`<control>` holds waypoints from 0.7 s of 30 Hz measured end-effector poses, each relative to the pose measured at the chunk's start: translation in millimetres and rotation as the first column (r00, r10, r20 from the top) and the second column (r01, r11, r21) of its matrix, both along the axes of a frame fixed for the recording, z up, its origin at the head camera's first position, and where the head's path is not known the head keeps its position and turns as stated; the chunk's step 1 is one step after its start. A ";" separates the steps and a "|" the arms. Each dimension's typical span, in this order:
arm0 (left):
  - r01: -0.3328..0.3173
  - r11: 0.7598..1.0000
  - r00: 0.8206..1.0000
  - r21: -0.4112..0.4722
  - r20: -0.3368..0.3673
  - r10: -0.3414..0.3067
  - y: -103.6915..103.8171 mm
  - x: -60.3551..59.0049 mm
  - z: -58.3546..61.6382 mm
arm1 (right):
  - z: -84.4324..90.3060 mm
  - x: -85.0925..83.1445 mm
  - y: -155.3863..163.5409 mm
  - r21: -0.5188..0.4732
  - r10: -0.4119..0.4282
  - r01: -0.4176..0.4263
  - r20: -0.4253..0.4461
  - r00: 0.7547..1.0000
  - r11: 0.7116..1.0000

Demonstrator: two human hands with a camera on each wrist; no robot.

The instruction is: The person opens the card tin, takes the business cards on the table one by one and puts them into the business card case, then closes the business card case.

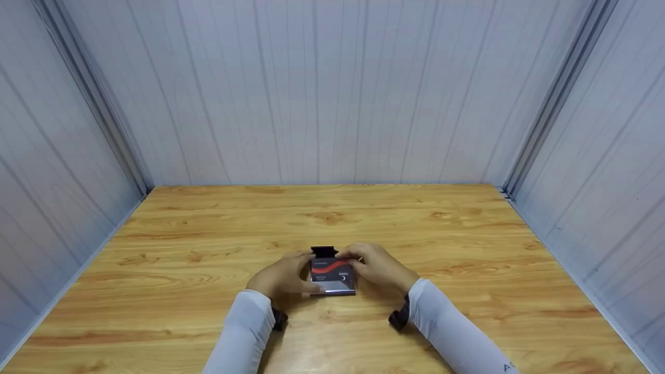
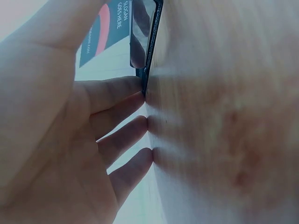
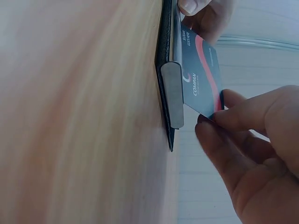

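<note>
A card case (image 1: 336,292) with a silvery metal body and a black cover lies on the table, its black flap (image 1: 324,252) folded open on the far side. From it a dark business card (image 3: 200,70) with a red wavy stripe and white print stands out at a slant. My right hand (image 1: 382,266) pinches a far corner of this card between thumb and fingers. The left hand (image 1: 283,274) holds the case at its left side, thumb over the near edge. In the left wrist view, the left fingertips (image 2: 145,123) reach down to the tabletop beside the case.
The wood-grained table (image 1: 156,291) stretches around the hands. Pale ribbed panels (image 1: 322,93) wall it in at the back and on both sides. A dark wrist camera (image 1: 399,318) sits under the right wrist, with another one (image 1: 279,319) under the left.
</note>
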State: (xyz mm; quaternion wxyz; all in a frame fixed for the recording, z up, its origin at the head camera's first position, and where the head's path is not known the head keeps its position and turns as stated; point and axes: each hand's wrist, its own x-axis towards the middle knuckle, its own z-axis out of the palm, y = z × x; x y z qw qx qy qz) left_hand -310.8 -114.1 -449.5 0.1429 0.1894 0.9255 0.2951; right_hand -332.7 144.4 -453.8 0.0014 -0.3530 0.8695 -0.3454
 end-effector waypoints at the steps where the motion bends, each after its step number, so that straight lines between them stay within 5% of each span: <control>1: 0.002 1.000 1.000 -0.006 0.000 -0.002 0.0 0.0 -0.1 | 0.0 0.2 0.3 0.013 0.002 -0.003 0.007 1.000 1.000; 21: 0.038 0.998 0.999 -0.043 -0.004 -0.038 -0.9 2.5 1.8 | -1.2 0.5 6.9 0.204 0.198 -0.202 0.041 0.979 0.958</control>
